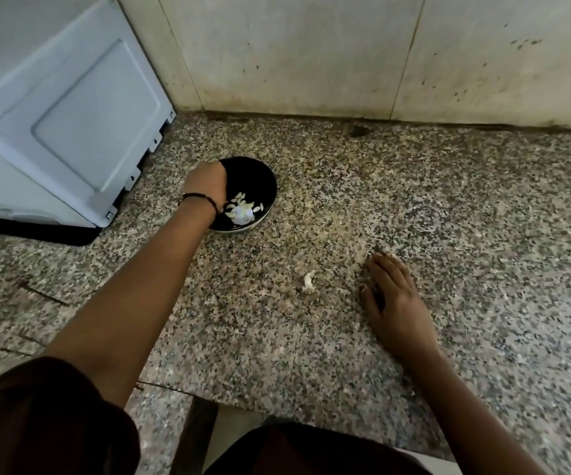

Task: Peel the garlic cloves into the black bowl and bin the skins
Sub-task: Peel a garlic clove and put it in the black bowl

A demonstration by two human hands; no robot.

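The black bowl (pixel 263 181) stands on the speckled granite counter (pixel 448 207), beside a white appliance. Inside it lie several pale garlic cloves (pixel 243 209) and a whitish lump among them. My left hand (pixel 205 183) reaches down over the bowl's left rim; its fingers dip inside and are hidden, so I cannot tell what they hold. A single small white piece of garlic or skin (pixel 308 281) lies on the counter in front of the bowl. To the right of that piece, my right hand (pixel 392 296) rests flat on the counter, fingers spread, holding nothing.
A large white appliance (pixel 61 118) fills the back left corner on a dark base. A stained tiled wall (pixel 346 53) runs along the back. The counter's front edge (pixel 277 409) is near my body. No bin is in view.
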